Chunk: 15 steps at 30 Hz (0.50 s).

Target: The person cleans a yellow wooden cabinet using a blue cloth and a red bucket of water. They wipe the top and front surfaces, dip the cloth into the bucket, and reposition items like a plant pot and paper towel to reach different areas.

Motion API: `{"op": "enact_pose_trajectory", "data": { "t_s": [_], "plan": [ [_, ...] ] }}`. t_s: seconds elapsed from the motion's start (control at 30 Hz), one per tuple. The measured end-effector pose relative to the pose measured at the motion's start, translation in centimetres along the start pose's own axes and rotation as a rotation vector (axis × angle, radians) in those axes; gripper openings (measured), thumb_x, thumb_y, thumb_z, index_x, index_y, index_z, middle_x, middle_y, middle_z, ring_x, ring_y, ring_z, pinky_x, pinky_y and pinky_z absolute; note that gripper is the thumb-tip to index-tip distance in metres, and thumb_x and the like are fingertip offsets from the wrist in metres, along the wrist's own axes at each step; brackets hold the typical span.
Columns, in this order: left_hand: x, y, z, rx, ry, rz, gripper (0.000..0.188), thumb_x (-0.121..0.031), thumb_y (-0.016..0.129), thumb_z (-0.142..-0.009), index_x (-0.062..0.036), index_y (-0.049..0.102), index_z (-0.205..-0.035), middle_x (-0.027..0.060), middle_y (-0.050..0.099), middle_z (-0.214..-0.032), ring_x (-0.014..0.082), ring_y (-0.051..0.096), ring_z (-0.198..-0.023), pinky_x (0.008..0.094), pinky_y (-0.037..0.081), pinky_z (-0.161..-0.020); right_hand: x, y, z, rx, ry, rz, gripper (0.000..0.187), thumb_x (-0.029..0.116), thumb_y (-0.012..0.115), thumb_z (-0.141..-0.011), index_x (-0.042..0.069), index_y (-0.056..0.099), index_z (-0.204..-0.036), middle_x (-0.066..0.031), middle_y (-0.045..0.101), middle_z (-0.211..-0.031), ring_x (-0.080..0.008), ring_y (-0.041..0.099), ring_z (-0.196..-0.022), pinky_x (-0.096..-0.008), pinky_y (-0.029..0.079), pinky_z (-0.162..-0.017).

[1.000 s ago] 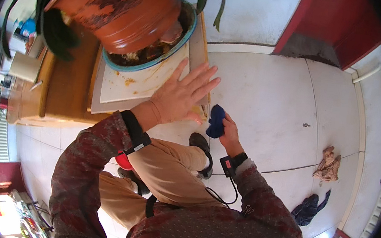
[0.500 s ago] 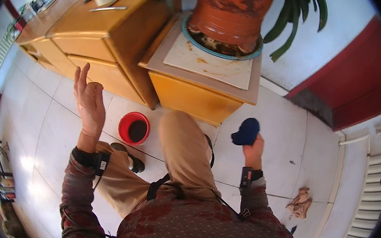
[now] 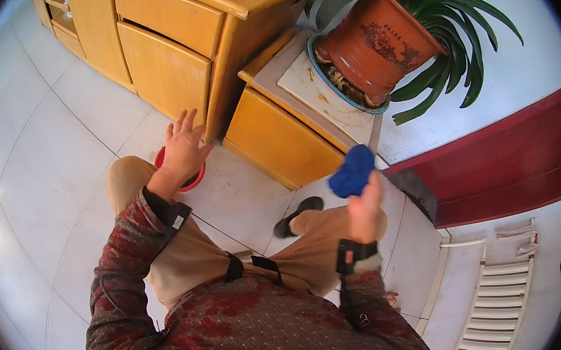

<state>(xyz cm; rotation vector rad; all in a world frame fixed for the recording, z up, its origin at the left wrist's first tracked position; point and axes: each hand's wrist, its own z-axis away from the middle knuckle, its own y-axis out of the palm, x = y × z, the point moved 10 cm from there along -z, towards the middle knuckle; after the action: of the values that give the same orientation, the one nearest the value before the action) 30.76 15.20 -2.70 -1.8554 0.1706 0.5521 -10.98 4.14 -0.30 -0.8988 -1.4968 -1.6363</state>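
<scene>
First, the left hand (image 3: 184,151), empty and splayed, partly hides a round red bucket (image 3: 200,175). Next stands a low yellow-brown wooden cabinet (image 3: 284,138), then a bunched blue cloth (image 3: 353,172), grasped in the right hand (image 3: 366,206) near that cabinet's right end.

Long-sleeved top (image 3: 243,332), lower frame: dark grey-brown, small pale dots, maroon floral blotches. Lighter grey cuff (image 3: 369,265) at the right wrist. Tan trousers (image 3: 192,265), mid-frame; black straps (image 3: 234,267) at the waist. Black shoe (image 3: 299,218), centre. Left hand (image 3: 183,154) and right hand (image 3: 366,208) bare. Black left wristband (image 3: 162,208), small white mark on its module; black right wristband (image 3: 357,253), module with red patch. Thin dark cable (image 3: 108,299) along left sleeve, lower left.
</scene>
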Motion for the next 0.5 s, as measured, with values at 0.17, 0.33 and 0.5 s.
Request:
{"op": "enact_pose_trajectory", "data": {
  "t_s": [0.17, 0.33, 0.5],
  "plan": [
    [0.7, -0.2, -0.6, -0.039, -0.024, 0.037, 0.042, -0.019, 0.075, -0.075, -0.0039, 0.066, -0.114, 0.0171, 0.039, -0.148, 0.0371, 0.031, -0.141, 0.053, 0.028, -0.112, -10.7, -7.9, -0.6, -0.42, 0.058, 0.061, 0.028, 0.011, 0.055, -0.093, 0.001, 0.062, -0.118, -0.015, 0.066, -0.109, -0.0262, 0.065, -0.092, -0.0413, 0.054, -0.08],
    [0.0, 0.8, -0.7, 0.021, 0.036, 0.027, 0.041, -0.019, 0.075, -0.075, -0.0034, 0.067, -0.112, 0.0174, 0.039, -0.149, 0.0371, 0.03, -0.141, 0.0533, 0.029, -0.112, -5.9, -8.6, -2.5, -0.526, -0.479, 0.682, 0.04, 0.011, 0.059, -0.092, -0.004, 0.054, -0.129, -0.0172, 0.06, -0.122, -0.0296, 0.059, -0.106, -0.0364, 0.047, -0.095],
    [0.7, 3.0, -1.6, 0.132, 0.045, 0.059, 0.041, -0.019, 0.076, -0.075, -0.0024, 0.067, -0.11, 0.0192, 0.038, -0.148, 0.0375, 0.029, -0.142, 0.0547, 0.028, -0.112, -6.6, -5.2, -2.7, -0.668, -0.624, 0.944, 0.042, 0.012, 0.062, -0.089, -0.005, 0.056, -0.128, -0.0212, 0.044, -0.137, -0.036, 0.045, -0.124, -0.0431, 0.04, -0.104]
  ]
}}
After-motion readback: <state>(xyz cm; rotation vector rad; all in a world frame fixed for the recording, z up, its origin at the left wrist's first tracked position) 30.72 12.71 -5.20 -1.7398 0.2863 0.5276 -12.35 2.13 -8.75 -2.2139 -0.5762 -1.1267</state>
